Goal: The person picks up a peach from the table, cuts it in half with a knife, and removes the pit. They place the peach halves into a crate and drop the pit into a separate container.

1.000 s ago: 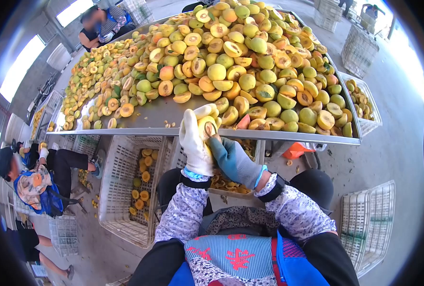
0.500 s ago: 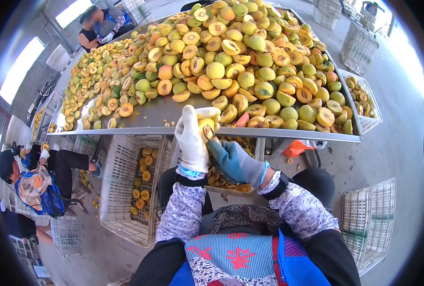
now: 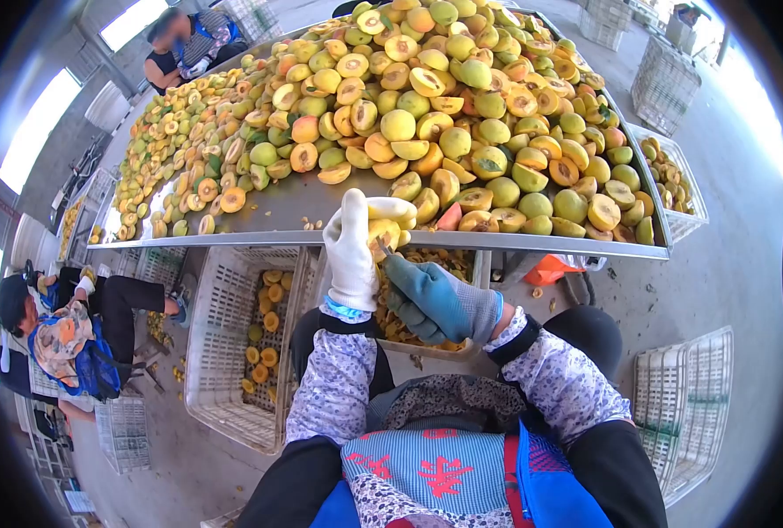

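My left hand (image 3: pixel 353 255), in a white glove, is closed around a yellow peach half (image 3: pixel 384 234) at the table's front edge. Its thumb points up and its fingers curl over the far side of the fruit. My right hand (image 3: pixel 435 297), in a blue-and-grey glove, grips a small metal pitting tool (image 3: pixel 385 250). Only the tool's tip shows, right at the lower side of the peach half; the handle is hidden in the fist. Under both hands stands a crate of peach scraps (image 3: pixel 400 327).
Halved peaches (image 3: pixel 462 132) are heaped on the metal table (image 3: pixel 277 211). At left, a white crate (image 3: pixel 211 352) holds several halves; another filled crate (image 3: pixel 684 220) stands right of the table. Stacked crates (image 3: pixel 686 405) sit at lower right. Co-workers (image 3: pixel 70 330) sit at left and far left.
My right hand has drawn slightly down and right, so more of the peach half and the tool tip show. My left hand has tilted a little, still holding the fruit.
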{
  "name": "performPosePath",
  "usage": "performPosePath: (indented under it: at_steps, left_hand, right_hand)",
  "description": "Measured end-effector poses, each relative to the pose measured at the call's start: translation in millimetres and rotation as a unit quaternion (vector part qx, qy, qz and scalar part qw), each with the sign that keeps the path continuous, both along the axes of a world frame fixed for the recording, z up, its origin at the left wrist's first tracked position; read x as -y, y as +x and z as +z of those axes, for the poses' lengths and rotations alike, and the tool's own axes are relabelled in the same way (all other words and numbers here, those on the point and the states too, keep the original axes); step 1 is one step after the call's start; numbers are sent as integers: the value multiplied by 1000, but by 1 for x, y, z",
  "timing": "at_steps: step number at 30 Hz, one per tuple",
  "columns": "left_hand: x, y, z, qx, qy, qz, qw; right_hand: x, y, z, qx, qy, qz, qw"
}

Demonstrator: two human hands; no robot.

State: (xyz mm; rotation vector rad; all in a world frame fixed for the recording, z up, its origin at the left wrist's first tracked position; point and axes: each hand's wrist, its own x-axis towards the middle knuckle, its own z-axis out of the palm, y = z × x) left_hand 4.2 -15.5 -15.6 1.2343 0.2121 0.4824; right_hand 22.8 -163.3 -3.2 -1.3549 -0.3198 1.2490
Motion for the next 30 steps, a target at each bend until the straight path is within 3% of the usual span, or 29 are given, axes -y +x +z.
performPosePath:
  at_steps: [3,6,9,12,13,15,19,23,24,28,30]
  left_hand:
    - [-9,0,4,-34,19,-57,998]
    - [-11,2,2,-60,46,-77,994]
    - [2,2,1,-39,15,-9,999]
    - [10,4,-2,28,-77,26,996]
    - [10,4,-4,54,-112,28,992]
    - [0,3,-9,74,-122,-68,987]
    - [-21,-1,-3,28,-16,-199,980]
    - [-9,1,-1,78,-192,-195,959]
    - [-8,1,-3,75,-180,-176,965]
    - [-10,2,-7,66,-199,-201,957]
    - [-8,3,0,62,-288,-129,947]
  right_hand:
    - [3,2,-9,-72,38,31,996]
    - [-4,-9,-7,84,-21,-35,996]
    - [-3,-11,4,53,-22,-44,997]
    - [-1,-2,-8,-148,88,36,984]
    - [0,2,-14,-162,107,56,979]
    - [3,6,-20,-190,144,98,966]
    - [6,11,-9,-104,35,107,988]
    - [5,7,-5,-72,38,101,992]
    - [4,2,-4,-64,38,89,993]
    - [-11,-4,-40,130,50,2,990]
    - [-15,-4,-57,241,121,-38,962]
